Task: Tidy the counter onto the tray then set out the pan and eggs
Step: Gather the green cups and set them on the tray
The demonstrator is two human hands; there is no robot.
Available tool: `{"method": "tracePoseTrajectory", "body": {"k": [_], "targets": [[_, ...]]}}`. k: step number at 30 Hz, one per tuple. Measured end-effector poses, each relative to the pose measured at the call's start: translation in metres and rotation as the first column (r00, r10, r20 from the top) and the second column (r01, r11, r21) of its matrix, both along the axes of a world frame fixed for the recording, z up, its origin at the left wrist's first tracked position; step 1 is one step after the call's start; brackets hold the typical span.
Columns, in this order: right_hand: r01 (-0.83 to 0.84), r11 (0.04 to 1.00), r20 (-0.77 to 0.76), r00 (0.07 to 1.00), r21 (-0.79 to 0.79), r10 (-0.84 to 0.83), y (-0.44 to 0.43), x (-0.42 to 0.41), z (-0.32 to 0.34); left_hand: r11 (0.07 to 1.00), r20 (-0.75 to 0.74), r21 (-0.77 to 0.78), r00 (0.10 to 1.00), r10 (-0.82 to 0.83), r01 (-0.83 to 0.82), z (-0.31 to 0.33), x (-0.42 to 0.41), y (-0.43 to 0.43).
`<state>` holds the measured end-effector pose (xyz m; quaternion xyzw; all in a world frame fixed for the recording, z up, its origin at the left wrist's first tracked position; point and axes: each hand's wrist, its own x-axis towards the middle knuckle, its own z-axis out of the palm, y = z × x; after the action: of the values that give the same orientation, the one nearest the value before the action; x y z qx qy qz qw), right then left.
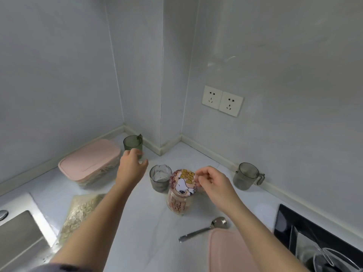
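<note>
Inside corner of kitchen. Left wall (49,75) pale grey-white, smooth panels, thin vertical seam. Boxed column (172,75) juts out at corner, same finish. Right wall (284,55) glossy, faint streaks of reflected light. Double socket plate (222,100) on right wall, white, tilted in wide-angle view. Low cream upstand (216,152) runs along foot of walls, stepping round column. Bench (149,222) white, faint grey veining. Steel sink (17,232) sunk in at lower left. Black glass hob (290,222) at lower right. Light soft, cool, even.
</note>
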<state>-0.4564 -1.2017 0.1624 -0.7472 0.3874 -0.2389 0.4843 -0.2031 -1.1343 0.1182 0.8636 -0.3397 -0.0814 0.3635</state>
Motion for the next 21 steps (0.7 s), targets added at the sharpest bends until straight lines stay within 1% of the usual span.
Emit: {"method": "tracePoseTrajectory", "body": {"k": [3, 6, 10, 14, 18, 21], "targets": [[0.023, 0.999, -0.051, 0.998, -0.039, -0.025, -0.025, 0.026, -0.002, 0.975, 0.026, 0.222, 1.0, 0.015, -0.02, -0.011, 0.06, -0.042], [0.04, 0.998, -0.08, 0.996, -0.056, -0.044, -0.044, 0.042, -0.006, 0.941, 0.011, 0.338, 1.0, -0.008, 0.004, -0.024, 0.105, -0.075], [0.077, 0.995, -0.106, 0.991, -0.065, -0.083, -0.066, 0.058, -0.013, 0.878, 0.048, 0.477, 0.996, -0.071, 0.04, -0.053, 0.154, -0.122], [0.087, 0.995, -0.132, 0.987, -0.059, -0.094, -0.08, 0.061, -0.022, 0.831, 0.017, 0.554, 0.997, -0.073, 0.051, -0.064, 0.169, -0.143], [0.124, 0.989, -0.189, 0.972, -0.081, -0.137, -0.098, 0.054, -0.032, 0.812, 0.091, 0.582, 0.99, -0.111, 0.038, -0.068, 0.175, -0.15], [0.179, 0.977, -0.253, 0.946, -0.117, -0.204, -0.117, 0.039, -0.04, 0.837, 0.174, 0.544, 0.969, -0.178, 0.056, -0.063, 0.165, -0.147]]}}
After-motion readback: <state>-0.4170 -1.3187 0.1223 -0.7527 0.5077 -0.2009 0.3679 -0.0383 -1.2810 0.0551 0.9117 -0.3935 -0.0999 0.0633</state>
